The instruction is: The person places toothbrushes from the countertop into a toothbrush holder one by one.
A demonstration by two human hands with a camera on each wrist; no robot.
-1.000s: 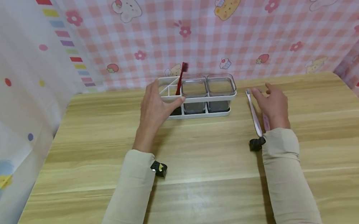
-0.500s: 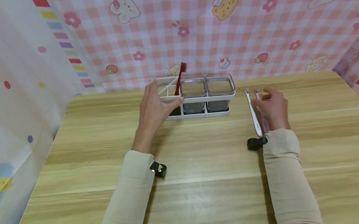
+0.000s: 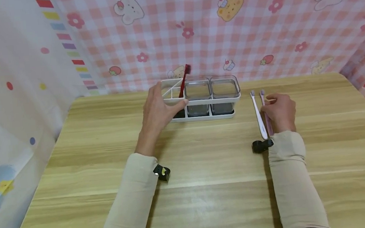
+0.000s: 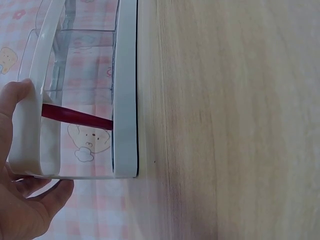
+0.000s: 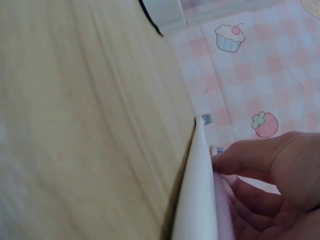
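While the left hand (image 3: pixel 157 111) grips the left end of the white organizer (image 3: pixel 201 99), thumb on the near rim and fingers curled over the far rim, the right hand (image 3: pixel 279 112) rests on the wooden table (image 3: pixel 209 185) to the right of the organizer. Right hand: fingers curled, fingertips (image 5: pixel 225 159) on the pink toothbrush (image 3: pixel 266 115); whether they have closed around it or only press on it cannot be told. Pink toothbrush lies flat, head pointing toward the backdrop, mostly under the fingers and palm. White toothbrush (image 3: pixel 258 116) lies just beside it on its left, parallel, at the edge of the hand; the right wrist view shows its handle (image 5: pixel 197 200) next to the fingers. Both brushes lie apart from the organizer. Red toothbrush (image 3: pixel 184 79) stands tilted in a left compartment of the organizer, near the left thumb (image 4: pixel 15 100). Two clear cups (image 3: pixel 211 89) fill the organizer's right compartments.
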